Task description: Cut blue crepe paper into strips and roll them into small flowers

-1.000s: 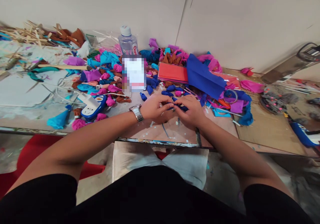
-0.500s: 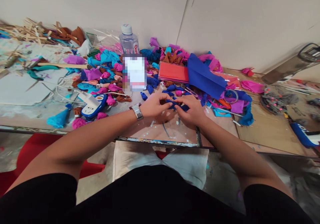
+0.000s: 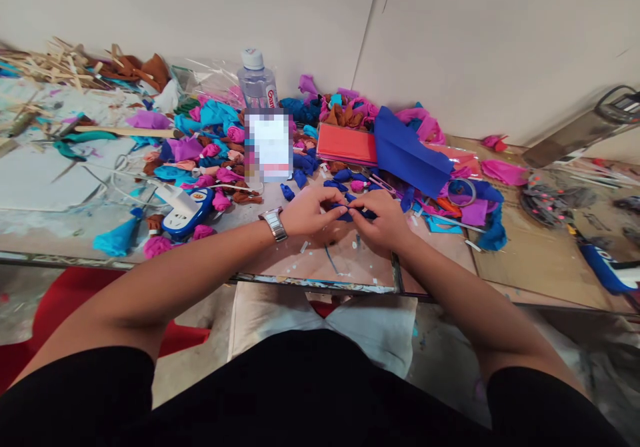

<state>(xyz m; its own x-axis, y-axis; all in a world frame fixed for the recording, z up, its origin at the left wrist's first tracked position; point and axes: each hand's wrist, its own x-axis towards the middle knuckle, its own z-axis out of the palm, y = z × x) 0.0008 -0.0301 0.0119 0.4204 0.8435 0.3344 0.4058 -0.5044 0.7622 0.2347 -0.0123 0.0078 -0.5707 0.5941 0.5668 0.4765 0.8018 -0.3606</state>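
My left hand [image 3: 313, 212], with a metal watch [image 3: 275, 224] on its wrist, and my right hand [image 3: 379, 217] meet low over the table's front part. Their thumbs and fingertips pinch a small piece of dark blue crepe paper [image 3: 345, 216] from both sides. Fingers cover much of it, so its shape is hard to make out. Just beyond the hands lie several small twisted blue paper pieces [image 3: 299, 178] and a pink one [image 3: 357, 185]. A large blue crepe sheet [image 3: 411, 155] rests behind my right hand, beside a pack of red sheets [image 3: 347, 143].
A bottle [image 3: 259, 86] stands behind a blurred phone-like screen [image 3: 270, 144]. Left are a blue power strip [image 3: 189, 215] with cables, green-handled pliers [image 3: 90, 137] and wooden sticks [image 3: 60, 64]. Right are a tape roll [image 3: 462, 192] and cardboard [image 3: 530, 260]. Colourful paper scraps fill the back.
My fingertips have shifted slightly on the blue crepe paper, and less of it shows between them. Both hands stay in nearly the same place.
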